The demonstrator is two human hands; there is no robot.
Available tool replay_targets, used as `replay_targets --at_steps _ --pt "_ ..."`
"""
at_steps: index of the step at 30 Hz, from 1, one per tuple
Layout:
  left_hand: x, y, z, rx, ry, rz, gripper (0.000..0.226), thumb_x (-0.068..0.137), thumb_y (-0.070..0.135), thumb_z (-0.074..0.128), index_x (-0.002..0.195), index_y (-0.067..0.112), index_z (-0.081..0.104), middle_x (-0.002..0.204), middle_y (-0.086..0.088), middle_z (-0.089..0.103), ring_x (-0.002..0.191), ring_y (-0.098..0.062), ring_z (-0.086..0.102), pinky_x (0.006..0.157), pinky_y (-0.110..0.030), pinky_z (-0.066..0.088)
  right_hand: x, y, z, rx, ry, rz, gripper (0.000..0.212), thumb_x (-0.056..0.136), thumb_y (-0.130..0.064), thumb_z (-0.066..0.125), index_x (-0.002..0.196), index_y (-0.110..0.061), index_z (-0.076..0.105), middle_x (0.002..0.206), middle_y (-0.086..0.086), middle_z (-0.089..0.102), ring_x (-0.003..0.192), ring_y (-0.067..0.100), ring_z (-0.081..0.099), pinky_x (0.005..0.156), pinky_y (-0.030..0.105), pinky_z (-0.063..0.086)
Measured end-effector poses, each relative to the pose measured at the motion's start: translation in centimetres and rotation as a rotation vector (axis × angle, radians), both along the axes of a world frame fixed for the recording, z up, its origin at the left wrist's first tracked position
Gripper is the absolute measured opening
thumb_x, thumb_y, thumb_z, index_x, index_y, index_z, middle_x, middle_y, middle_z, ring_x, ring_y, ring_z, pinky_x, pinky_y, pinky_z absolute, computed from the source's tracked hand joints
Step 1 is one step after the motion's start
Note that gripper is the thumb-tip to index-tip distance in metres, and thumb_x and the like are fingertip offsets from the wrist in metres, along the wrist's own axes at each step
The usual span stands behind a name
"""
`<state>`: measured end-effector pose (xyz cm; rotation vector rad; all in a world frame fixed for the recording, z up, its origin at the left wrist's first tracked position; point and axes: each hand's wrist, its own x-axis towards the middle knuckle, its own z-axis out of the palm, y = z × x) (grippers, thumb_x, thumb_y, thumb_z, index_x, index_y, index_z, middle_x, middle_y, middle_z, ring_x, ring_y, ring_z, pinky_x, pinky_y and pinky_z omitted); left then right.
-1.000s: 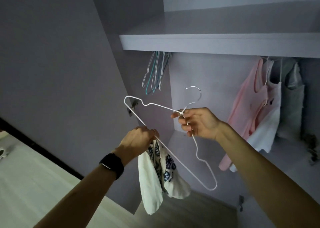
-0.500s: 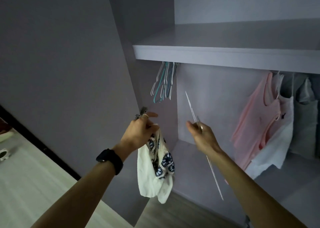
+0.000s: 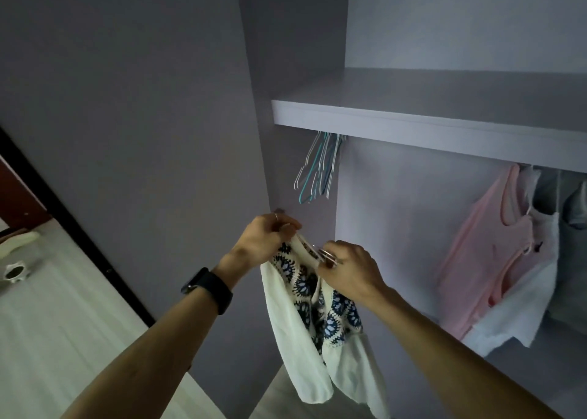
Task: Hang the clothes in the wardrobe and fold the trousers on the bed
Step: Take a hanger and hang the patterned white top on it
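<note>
Below the wardrobe shelf, our left hand pinches the top edge of the cream patterned top. Our right hand, just beside it, grips the white wire hanger, mostly hidden in the fabric. Empty hangers hang under the shelf's left end. A pink top and a white top hang under its right part.
</note>
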<state>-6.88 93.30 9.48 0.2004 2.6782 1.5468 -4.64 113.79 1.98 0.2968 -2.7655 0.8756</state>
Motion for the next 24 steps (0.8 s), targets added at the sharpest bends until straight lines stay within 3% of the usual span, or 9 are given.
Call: replay_targets --at_steps 3,7,10,12,14,16,19,21,24 --pt "0.0 -1.0 -0.5 -0.043 -0.022 0.002 0.026 0.099 0.017 0.057 0.088 0.036 0.071 0.096 0.006 0.071 0.092 -0.014 0.065 0.085 -0.025 0.05 -0.8 1.7 0.5 0.174 0.014 -0.048 0.017 0.079 -0.04 0.06 0.089 -0.028 0.067 0.084 -0.015 0.062 0.071 0.017 0.054 0.056 0.024 0.035" --pt "0.2 -0.6 -1.4 -0.203 -0.059 -0.066 0.024 0.103 0.023 0.049 0.089 0.034 0.065 0.096 0.01 0.065 0.096 -0.016 0.061 0.084 -0.026 0.047 -2.0 2.5 2.1 0.209 -0.011 -0.128 0.025 0.075 -0.045 0.058 0.092 -0.03 0.071 0.092 -0.01 0.072 0.076 0.021 0.058 0.064 0.027 0.041" --pt "0.3 0.2 -1.5 -0.381 -0.045 -0.076 0.029 0.1 0.053 0.048 0.084 0.03 0.057 0.086 0.011 0.063 0.087 -0.018 0.062 0.08 -0.033 0.048 -2.3 2.5 3.7 0.155 -0.034 -0.147 0.024 0.071 -0.045 0.056 0.084 -0.032 0.07 0.074 -0.014 0.066 0.069 0.019 0.054 0.059 0.024 0.037" --pt "0.3 0.7 -1.1 -0.625 0.06 -0.08 0.038 0.09 0.071 0.047 0.08 0.035 0.05 0.079 0.017 0.059 0.077 -0.012 0.058 0.077 -0.034 0.041 -2.5 3.0 4.7 0.119 -0.055 -0.159 0.018 0.07 -0.045 0.056 0.075 -0.031 0.067 0.062 -0.018 0.058 0.064 0.014 0.054 0.053 0.021 0.033" --pt "0.4 1.1 -1.0 -0.816 0.211 -0.051 0.03 0.087 0.064 0.052 0.086 0.034 0.048 0.083 0.012 0.058 0.083 -0.016 0.058 0.082 -0.036 0.033 -2.5 3.5 5.3 0.103 -0.082 -0.158 0.017 0.07 -0.044 0.058 0.071 -0.028 0.065 0.06 -0.02 0.057 0.062 0.005 0.053 0.051 0.017 0.03" --pt "0.5 1.1 -1.0 -0.857 0.318 -0.009 0.015 0.085 0.041 0.056 0.093 0.029 0.052 0.092 0.006 0.063 0.096 -0.023 0.061 0.084 -0.036 0.029 -2.4 3.9 5.5 0.109 -0.094 -0.151 0.017 0.069 -0.042 0.058 0.071 -0.026 0.065 0.061 -0.019 0.059 0.061 -0.003 0.05 0.051 0.016 0.029" --pt "0.4 0.8 -1.5 -0.877 0.418 0.045 0.028 0.081 0.03 0.06 0.106 0.023 0.052 0.109 0.002 0.055 0.108 -0.025 0.053 0.089 -0.038 0.034 -2.2 4.8 5.4 0.11 -0.095 -0.171 0.018 0.07 -0.04 0.058 0.069 -0.023 0.064 0.062 -0.014 0.063 0.063 0.004 0.055 0.053 0.02 0.035" --pt "0.4 0.6 -1.2 -0.851 0.44 0.1 0.033 0.081 0.035 0.064 0.105 0.02 0.046 0.105 0.002 0.048 0.1 -0.025 0.05 0.084 -0.039 0.039 -2.2 5.8 5.3 0.097 -0.111 -0.197 0.018 0.07 -0.04 0.059 0.068 -0.022 0.063 0.063 -0.012 0.064 0.068 0.013 0.06 0.06 0.025 0.041" --pt "0.4 0.4 -0.8 -0.842 0.251 0.119 0.023 0.082 0.041 0.062 0.087 0.027 0.045 0.088 0.007 0.055 0.073 -0.019 0.052 0.064 -0.032 0.041 -2.0 7.2 5.2 0.102 -0.126 -0.225 0.019 0.071 -0.04 0.059 0.067 -0.023 0.063 0.065 -0.012 0.065 0.071 0.018 0.062 0.064 0.027 0.044"
